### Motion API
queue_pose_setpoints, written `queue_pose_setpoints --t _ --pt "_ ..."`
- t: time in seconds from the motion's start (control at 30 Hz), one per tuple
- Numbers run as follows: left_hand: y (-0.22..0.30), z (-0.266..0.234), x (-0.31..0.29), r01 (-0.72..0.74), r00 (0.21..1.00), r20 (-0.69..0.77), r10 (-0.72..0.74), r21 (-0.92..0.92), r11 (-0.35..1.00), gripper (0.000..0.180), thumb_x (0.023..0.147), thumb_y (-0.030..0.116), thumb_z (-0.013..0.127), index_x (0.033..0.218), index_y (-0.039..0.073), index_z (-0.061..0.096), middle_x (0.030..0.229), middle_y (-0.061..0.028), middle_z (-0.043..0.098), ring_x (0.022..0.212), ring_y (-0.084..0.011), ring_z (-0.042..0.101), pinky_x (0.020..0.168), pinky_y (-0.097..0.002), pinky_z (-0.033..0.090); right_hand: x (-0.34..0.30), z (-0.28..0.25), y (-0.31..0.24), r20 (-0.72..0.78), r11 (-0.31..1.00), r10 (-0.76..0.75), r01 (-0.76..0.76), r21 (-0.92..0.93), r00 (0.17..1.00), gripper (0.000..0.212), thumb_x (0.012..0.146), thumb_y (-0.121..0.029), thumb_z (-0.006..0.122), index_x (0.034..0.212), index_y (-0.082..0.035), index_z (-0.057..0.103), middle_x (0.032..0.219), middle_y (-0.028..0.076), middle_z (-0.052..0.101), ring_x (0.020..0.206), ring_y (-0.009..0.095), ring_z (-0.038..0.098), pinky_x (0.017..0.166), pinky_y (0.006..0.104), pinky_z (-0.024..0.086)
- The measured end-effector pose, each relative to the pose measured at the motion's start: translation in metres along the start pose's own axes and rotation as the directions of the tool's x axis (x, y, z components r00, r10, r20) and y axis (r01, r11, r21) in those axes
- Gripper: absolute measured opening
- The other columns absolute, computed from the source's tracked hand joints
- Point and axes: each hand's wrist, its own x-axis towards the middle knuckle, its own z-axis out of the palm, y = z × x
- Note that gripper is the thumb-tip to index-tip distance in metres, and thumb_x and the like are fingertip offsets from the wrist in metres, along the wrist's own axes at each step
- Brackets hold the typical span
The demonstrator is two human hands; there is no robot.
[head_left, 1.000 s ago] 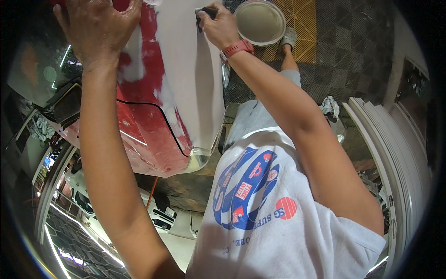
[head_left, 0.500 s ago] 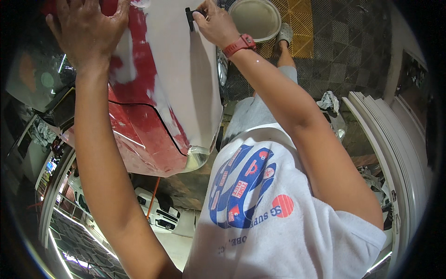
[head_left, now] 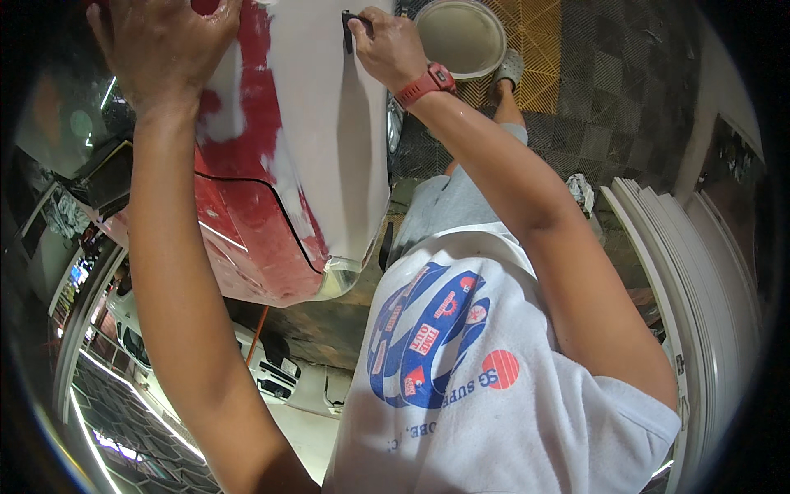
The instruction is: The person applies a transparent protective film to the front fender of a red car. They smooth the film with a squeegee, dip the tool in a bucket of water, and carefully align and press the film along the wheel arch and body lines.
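A red car body panel (head_left: 263, 115) lies under my hands, with a broad pale, matte area (head_left: 309, 107) along its right side and patchy pale spots in the red. My left hand (head_left: 169, 49) rests at the panel's upper left, fingers spread; the picture's top edge cuts off some fingertips. My right hand (head_left: 387, 48), with a red watch on its wrist, is closed round a small black hand tool with a straight, narrow edge (head_left: 348, 31). The tool is at the pale area near its right side. Its exact kind is unclear, being partly covered by my fingers.
A round bucket (head_left: 504, 62) of cloudy liquid stands to the right of the car, by my foot in a pale clog (head_left: 511, 67). Gridded floor tiles (head_left: 609, 90) surround it. White folded panels (head_left: 699, 288) stand at the right. A white vehicle (head_left: 280, 375) shows behind.
The view has shifted slightly, so the car and bucket sit a little differently. My right hand and the black tool are slightly closer to the panel's right edge. Both hands keep their shape.
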Motion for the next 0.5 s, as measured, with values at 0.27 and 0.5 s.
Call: queue_pose_setpoints --t 0.27,0.5 --pt "-0.002 0.001 0.0 -0.001 1.0 0.022 0.0 0.026 1.0 0.055 0.084 0.031 0.085 0.135 0.019 0.065 0.172 0.0013 0.036 0.165 -0.0256 0.018 0.133 -0.0574 0.017 0.016 0.002 -0.006 0.053 1.0 -0.005 0.006 -0.019 0.999 0.027 0.099 -0.03 0.064 0.099 -0.006 0.077 0.085 0.022 0.075 0.084 0.045 0.073 0.08 0.0521 0.059" --pt "0.0 -0.005 0.0 -0.006 0.998 0.067 -0.001 0.107 0.994 0.055 0.086 0.032 0.084 0.136 0.02 0.064 0.173 0.0015 0.035 0.165 -0.0253 0.017 0.134 -0.0563 0.016 0.008 -0.009 -0.005 0.061 0.99 0.132 -0.135 0.051 0.989 0.03 0.096 -0.029 0.062 0.098 -0.005 0.079 0.09 0.024 0.076 0.087 0.044 0.074 0.086 0.0506 0.06"
